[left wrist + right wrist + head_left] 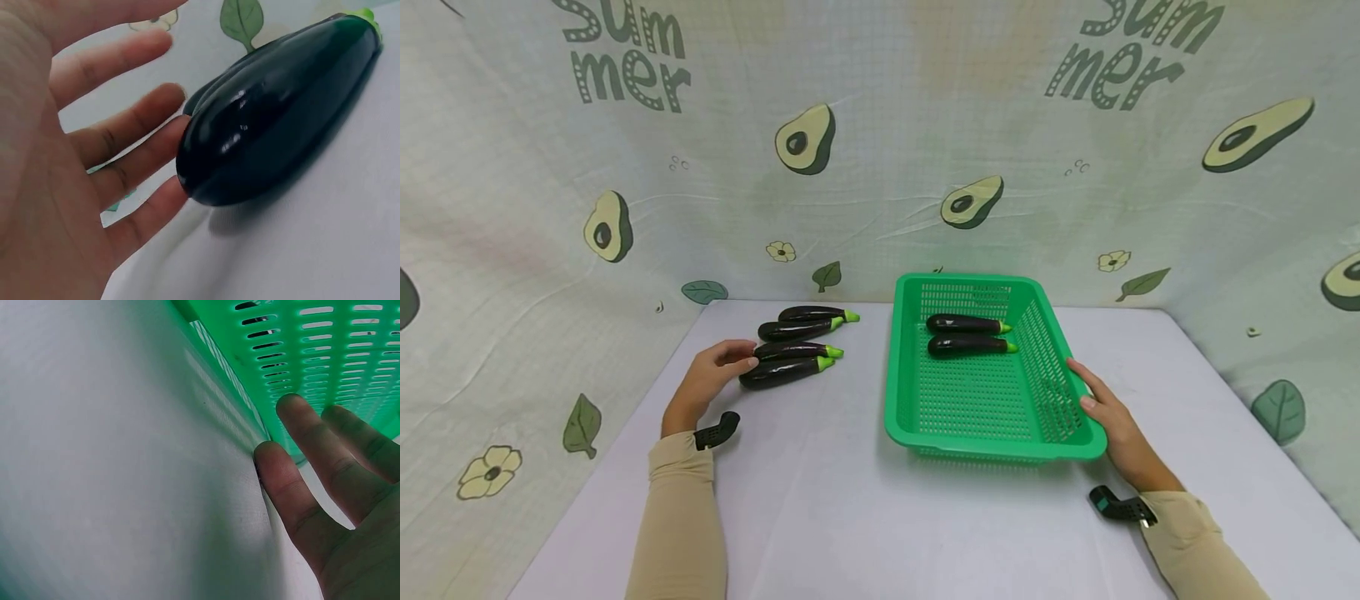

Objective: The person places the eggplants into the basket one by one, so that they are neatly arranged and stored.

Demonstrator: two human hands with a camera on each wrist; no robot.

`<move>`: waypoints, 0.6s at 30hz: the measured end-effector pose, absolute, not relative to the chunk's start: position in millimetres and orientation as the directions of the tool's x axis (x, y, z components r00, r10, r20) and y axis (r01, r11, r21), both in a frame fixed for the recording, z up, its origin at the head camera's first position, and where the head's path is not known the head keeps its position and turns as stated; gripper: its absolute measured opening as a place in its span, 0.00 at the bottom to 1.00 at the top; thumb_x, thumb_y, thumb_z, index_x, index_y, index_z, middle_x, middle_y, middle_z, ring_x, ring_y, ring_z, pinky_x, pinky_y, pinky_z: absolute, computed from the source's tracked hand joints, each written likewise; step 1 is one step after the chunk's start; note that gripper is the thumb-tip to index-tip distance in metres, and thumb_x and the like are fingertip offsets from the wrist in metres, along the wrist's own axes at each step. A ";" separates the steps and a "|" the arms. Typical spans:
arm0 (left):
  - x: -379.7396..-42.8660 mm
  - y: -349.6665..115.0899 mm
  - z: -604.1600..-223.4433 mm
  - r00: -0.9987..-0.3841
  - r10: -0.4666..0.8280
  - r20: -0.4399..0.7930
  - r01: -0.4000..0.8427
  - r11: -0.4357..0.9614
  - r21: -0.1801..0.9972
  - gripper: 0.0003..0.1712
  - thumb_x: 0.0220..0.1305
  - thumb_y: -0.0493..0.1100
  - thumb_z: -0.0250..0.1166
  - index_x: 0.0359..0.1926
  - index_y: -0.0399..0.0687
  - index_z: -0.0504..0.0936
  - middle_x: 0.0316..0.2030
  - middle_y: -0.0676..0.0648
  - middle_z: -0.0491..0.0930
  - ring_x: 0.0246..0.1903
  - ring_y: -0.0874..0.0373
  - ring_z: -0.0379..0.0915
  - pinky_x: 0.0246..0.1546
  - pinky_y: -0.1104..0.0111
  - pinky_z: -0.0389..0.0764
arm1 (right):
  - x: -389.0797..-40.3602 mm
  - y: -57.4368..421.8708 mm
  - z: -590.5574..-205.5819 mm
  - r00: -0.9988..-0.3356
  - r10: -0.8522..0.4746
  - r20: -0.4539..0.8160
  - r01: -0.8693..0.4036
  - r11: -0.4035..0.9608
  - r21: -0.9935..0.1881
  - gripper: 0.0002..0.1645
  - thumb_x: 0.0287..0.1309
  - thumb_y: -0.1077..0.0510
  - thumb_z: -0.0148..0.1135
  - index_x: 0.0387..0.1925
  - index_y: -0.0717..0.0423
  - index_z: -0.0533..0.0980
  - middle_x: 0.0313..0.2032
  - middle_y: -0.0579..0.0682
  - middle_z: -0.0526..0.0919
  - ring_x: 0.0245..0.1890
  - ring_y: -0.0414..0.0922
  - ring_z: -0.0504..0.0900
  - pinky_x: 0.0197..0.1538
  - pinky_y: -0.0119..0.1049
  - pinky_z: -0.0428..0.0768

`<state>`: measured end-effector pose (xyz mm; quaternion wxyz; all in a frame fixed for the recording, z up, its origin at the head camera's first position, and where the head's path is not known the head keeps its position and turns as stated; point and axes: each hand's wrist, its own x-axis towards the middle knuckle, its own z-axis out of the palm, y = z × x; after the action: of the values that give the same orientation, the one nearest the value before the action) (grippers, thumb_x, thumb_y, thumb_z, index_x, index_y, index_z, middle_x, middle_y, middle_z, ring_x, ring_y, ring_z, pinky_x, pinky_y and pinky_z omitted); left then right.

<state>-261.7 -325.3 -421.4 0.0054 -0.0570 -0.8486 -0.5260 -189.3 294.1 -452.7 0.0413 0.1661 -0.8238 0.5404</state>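
My left hand (pixel 715 375) is at the blunt ends of the eggplants on the left, its fingers loosely spread. In the left wrist view, the fingertips (pixel 175 134) are right at the rounded end of a glossy dark eggplant (pixel 275 112). Beside it lie more eggplants with green stems, such as the rear eggplant (pixel 812 314). My right hand (pixel 1116 425) holds the right rim of a green plastic basket (pixel 996 450), with several fingers along its slotted outer wall (pixel 287 356). Inside the basket lie two eggplants (pixel 970 345), one behind the other.
A white cloth (pixel 805 500) covers the table. Behind and at the sides hangs a pale curtain (pixel 880 100) printed with avocados, leaves and lettering. Each wrist wears a black camera mount, such as the left mount (pixel 718 431).
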 end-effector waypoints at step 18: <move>-266.3 -336.3 -440.8 -0.987 0.133 -0.085 -0.004 0.518 0.855 0.37 0.66 0.51 0.70 0.69 0.41 0.67 0.67 0.34 0.65 0.67 0.38 0.59 0.66 0.41 0.57 | -189.4 293.9 -454.6 -0.941 -0.226 0.252 -0.319 0.346 -0.882 0.32 0.79 0.53 0.36 0.80 0.41 0.49 0.75 0.62 0.49 0.60 0.35 0.62 0.54 0.19 0.62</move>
<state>-266.3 -336.3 -440.8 -0.0699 -0.0371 -0.8685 -0.4893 -189.4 293.9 -454.6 0.0426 0.1663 -0.8192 0.5473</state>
